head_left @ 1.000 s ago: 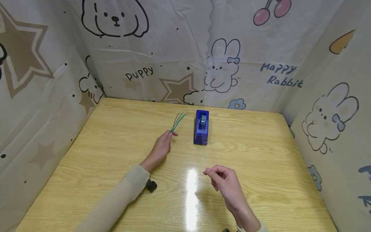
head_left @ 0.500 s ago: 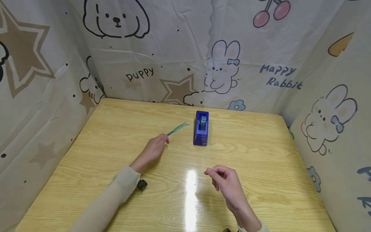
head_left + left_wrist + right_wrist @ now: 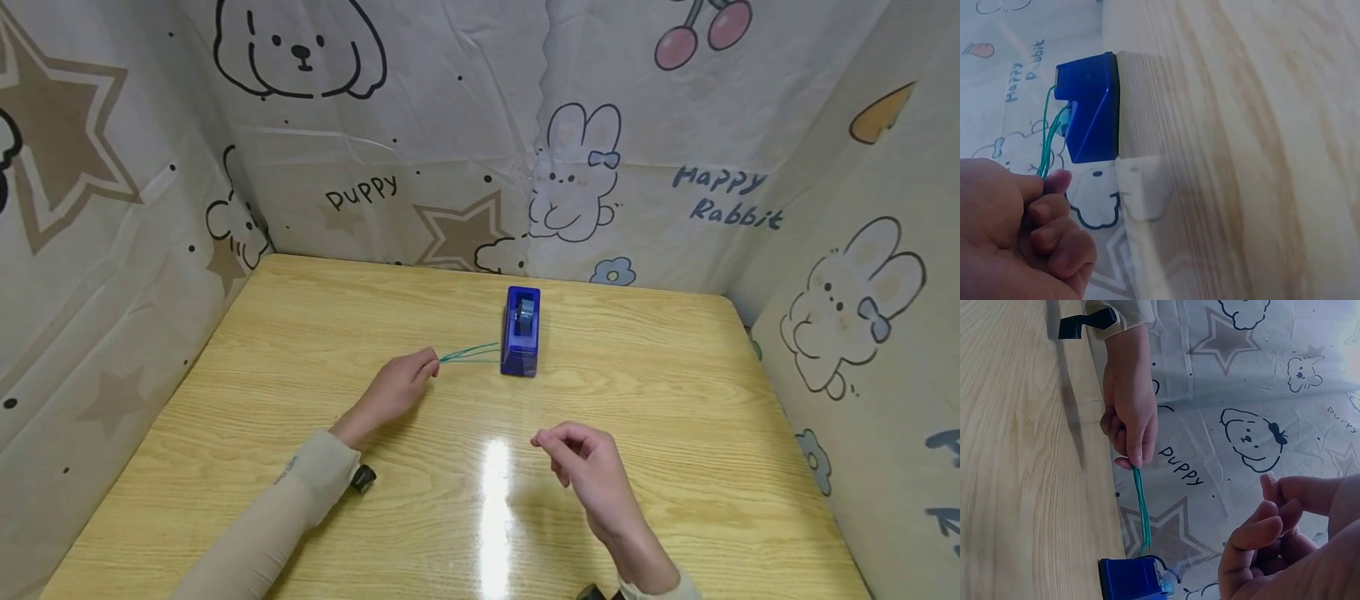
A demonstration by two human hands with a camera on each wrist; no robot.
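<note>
My left hand [image 3: 397,385] pinches a bundle of thin green strands [image 3: 465,355] between thumb and forefinger. The loose ends fan out to the right and overlap the left side of a blue tape dispenser [image 3: 519,358]. Close up in the left wrist view, the strands [image 3: 1045,140] curve up beside the dispenser [image 3: 1094,109], which has a small roll of clear tape [image 3: 525,315]. My right hand [image 3: 592,475] hovers nearer the front, fingers curled and thumb tip at the forefinger. I cannot tell whether clear tape lies between its fingertips [image 3: 1269,484].
Everything is over a light wood-grain table [image 3: 300,317]. A pale cloth [image 3: 450,117] printed with cartoon animals and stars hangs behind it and at both sides. A small black device [image 3: 363,478] sits at the left cuff. Glare brightens the table's middle.
My left hand has drawn back slightly to the left, and the green strands have swung from pointing away to pointing right at the dispenser. My right hand has stayed nearly still.
</note>
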